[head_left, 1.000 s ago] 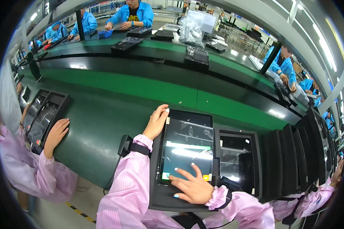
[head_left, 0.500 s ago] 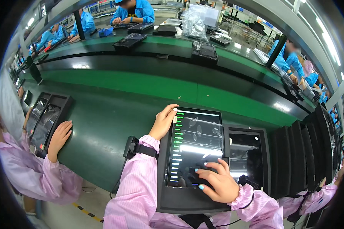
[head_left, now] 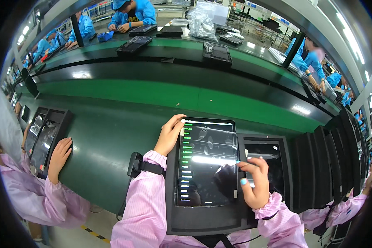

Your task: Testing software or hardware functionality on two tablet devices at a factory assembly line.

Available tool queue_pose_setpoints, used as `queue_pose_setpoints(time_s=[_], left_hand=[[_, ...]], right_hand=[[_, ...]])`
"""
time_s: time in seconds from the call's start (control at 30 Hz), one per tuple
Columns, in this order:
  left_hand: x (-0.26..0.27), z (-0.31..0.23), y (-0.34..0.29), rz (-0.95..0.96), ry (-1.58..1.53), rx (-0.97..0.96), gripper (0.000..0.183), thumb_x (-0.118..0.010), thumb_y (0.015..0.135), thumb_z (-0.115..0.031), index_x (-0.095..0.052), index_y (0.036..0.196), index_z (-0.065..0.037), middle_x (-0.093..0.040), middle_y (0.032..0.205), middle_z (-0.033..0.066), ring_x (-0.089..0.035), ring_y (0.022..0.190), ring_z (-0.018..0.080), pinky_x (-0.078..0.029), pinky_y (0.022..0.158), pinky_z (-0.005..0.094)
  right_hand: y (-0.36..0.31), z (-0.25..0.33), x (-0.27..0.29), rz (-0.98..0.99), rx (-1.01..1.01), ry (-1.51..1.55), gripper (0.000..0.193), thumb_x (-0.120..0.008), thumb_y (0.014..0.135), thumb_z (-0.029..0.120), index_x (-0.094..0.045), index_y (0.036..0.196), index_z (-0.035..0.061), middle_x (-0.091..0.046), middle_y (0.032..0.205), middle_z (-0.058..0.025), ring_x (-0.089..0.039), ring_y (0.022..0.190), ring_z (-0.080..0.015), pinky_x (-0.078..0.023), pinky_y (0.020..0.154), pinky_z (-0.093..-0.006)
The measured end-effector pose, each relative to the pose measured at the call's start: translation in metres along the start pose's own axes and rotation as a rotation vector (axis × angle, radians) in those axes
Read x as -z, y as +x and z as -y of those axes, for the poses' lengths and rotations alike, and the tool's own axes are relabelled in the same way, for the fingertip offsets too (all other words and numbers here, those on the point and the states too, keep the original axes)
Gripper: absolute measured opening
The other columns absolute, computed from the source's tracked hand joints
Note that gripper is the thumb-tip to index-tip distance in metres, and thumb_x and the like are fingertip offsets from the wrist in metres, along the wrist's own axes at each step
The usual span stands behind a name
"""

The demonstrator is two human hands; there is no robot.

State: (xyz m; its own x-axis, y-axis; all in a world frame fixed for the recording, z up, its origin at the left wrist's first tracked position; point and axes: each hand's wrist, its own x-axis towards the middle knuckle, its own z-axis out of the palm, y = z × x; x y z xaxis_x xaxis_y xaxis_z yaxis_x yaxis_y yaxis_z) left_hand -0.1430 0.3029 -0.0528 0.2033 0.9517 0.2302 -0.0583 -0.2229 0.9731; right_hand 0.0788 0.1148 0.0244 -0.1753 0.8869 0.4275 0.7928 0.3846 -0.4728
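A tablet (head_left: 204, 182) with a lit black screen shows a column of green and white text lines down its left side. It rests on a black foam tray (head_left: 194, 223) in front of me. My left hand (head_left: 168, 135) grips the tablet's upper left corner, fingertips over the edge. By the tablet's right edge, my right hand (head_left: 257, 186) has its fingers apart and holds nothing. Its index fingertip is close to the screen's edge; contact cannot be made out. A second tablet (head_left: 273, 159), its screen dark, lies in the tray's right compartment, partly covered by my right hand.
Several black foam trays (head_left: 318, 173) stand on edge at right. At left, another person's hand (head_left: 60, 159) rests beside a foam tray (head_left: 62, 124) with devices. Across the green bench runs a conveyor (head_left: 153, 68); beyond it, people in blue work among more devices (head_left: 217, 53).
My right hand has moved from over the lower screen to the tablet's right edge, rising off the glass. My left hand keeps its grip. The whole view has shifted slightly.
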Motion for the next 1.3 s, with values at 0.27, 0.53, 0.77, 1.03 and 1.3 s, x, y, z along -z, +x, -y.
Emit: queue_pose_setpoints(time_s=[0.27,0.53,0.77,1.03,1.3], left_hand=[[-0.006,-0.002,0.004,0.022,0.038,0.02,0.025,-0.051,0.087,-0.014,-0.054,0.109,-0.002,-0.059,0.089,0.0043,-0.052,0.087,0.0097,-0.039,0.08,0.0239],[-0.008,-0.002,0.004,0.042,-0.017,0.028,0.025,-0.05,0.087,-0.01,-0.053,0.11,-0.002,-0.043,0.071,-0.0051,-0.04,0.069,0.004,-0.033,0.065,0.0195],[-0.005,0.0,0.005,0.055,-0.061,0.064,0.025,-0.048,0.086,-0.008,-0.053,0.109,-0.003,-0.041,0.071,-0.0063,-0.038,0.067,0.0029,-0.032,0.063,0.0184],[-0.004,-0.003,0.002,0.048,-0.049,0.053,0.025,-0.048,0.086,-0.008,-0.053,0.109,-0.003,-0.04,0.07,-0.0066,-0.036,0.066,0.0026,-0.031,0.063,0.0182],[-0.006,0.001,0.003,0.074,-0.012,0.066,0.027,-0.049,0.085,-0.017,-0.055,0.108,-0.005,-0.046,0.082,-0.0038,-0.042,0.079,0.006,-0.033,0.075,0.0192]], right_hand=[[-0.014,-0.009,-0.023,0.325,0.083,-0.189,0.026,-0.059,0.079,0.023,-0.053,0.098,0.0059,-0.053,0.115,-0.0043,-0.04,0.114,-0.0289,-0.024,0.097,-0.0506],[-0.015,-0.011,-0.023,0.303,0.097,-0.082,0.027,-0.06,0.079,0.02,-0.052,0.099,0.0029,-0.052,0.116,-0.0085,-0.042,0.111,-0.0306,-0.033,0.092,-0.0438],[-0.014,-0.012,-0.025,0.284,0.11,-0.039,0.028,-0.06,0.079,0.018,-0.051,0.1,0.0025,-0.052,0.117,-0.0094,-0.043,0.11,-0.0303,-0.036,0.09,-0.042],[-0.016,-0.01,-0.026,0.292,0.11,-0.039,0.027,-0.059,0.08,0.019,-0.051,0.1,0.0036,-0.052,0.117,-0.0086,-0.044,0.111,-0.0282,-0.033,0.092,-0.0441],[-0.019,-0.012,-0.025,0.302,0.088,-0.086,0.029,-0.059,0.079,0.02,-0.051,0.102,0.0051,-0.051,0.118,-0.0074,-0.044,0.111,-0.0274,-0.03,0.094,-0.0461]])
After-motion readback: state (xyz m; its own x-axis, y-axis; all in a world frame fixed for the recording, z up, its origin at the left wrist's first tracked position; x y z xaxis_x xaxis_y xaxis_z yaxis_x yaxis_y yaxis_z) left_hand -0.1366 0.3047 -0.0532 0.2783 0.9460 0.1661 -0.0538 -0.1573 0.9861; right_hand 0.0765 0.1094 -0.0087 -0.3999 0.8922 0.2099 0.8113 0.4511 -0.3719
